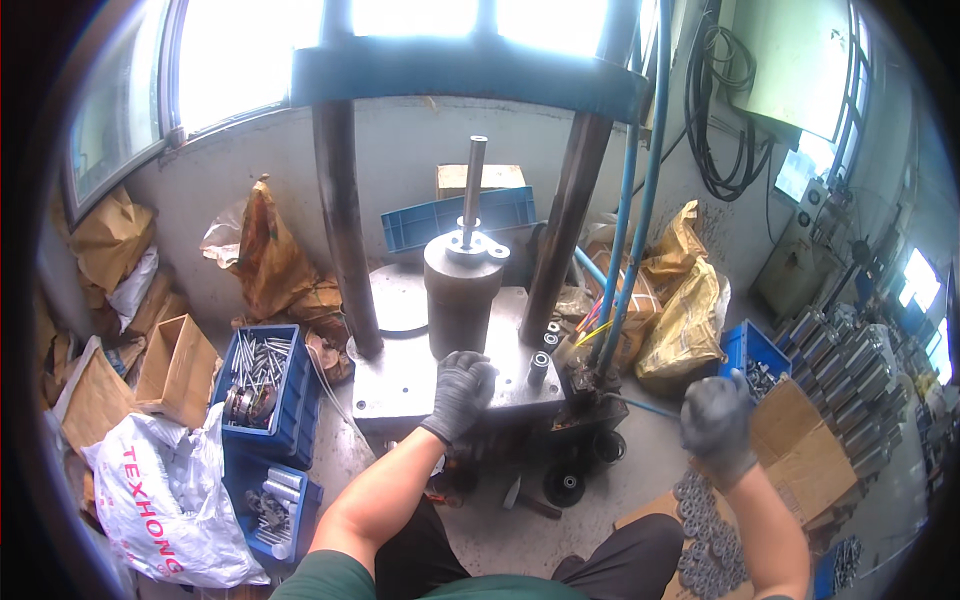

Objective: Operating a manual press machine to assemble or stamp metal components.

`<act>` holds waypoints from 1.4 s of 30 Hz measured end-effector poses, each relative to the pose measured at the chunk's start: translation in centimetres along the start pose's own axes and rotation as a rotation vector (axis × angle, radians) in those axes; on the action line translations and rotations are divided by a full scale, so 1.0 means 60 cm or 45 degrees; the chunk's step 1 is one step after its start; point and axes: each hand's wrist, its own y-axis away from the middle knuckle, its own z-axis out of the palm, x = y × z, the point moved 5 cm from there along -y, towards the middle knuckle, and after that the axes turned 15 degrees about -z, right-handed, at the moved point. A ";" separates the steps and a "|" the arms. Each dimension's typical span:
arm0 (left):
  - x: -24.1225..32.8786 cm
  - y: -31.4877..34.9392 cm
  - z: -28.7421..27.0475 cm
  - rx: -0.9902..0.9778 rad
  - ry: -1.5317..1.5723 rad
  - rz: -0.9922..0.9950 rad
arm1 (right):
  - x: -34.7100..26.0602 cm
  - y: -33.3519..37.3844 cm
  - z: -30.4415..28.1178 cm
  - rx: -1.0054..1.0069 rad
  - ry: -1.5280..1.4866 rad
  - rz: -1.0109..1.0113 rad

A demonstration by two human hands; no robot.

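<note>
My left hand [462, 395], in a dark grey glove, rests on the steel press table [385, 385] with its fingers curled. It is right at the near foot of a thick grey metal cylinder [458, 310]; whatever it may hold is hidden. On top of that cylinder sits a flanged metal part [470, 245], and a steel rod [475, 180] stands upright from it. Out to the right, my right hand [717, 425], gloved too, is raised with closed fingers near the ring-shaped metal parts [705, 525] on cardboard. I cannot make out what is in it.
Two dark press columns [340, 220] carry a blue crossbeam [460, 85]. A small metal bushing [538, 367] stands at the table's right. Blue bins [265, 385] of metal parts are at left, with a white sack [165, 500]. Stacked metal tubes [840, 390] and a blue bin [750, 355] lie right.
</note>
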 end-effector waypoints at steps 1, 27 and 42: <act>0.018 -0.002 -0.012 0.017 0.051 0.046 | -0.032 0.019 -0.011 0.025 0.108 -0.095; 0.056 0.251 0.120 -0.786 1.394 -1.560 | -0.258 0.049 0.410 0.757 -2.701 1.594; 0.079 0.264 0.134 -0.711 0.986 -1.363 | -0.287 0.061 0.449 0.920 -2.879 1.643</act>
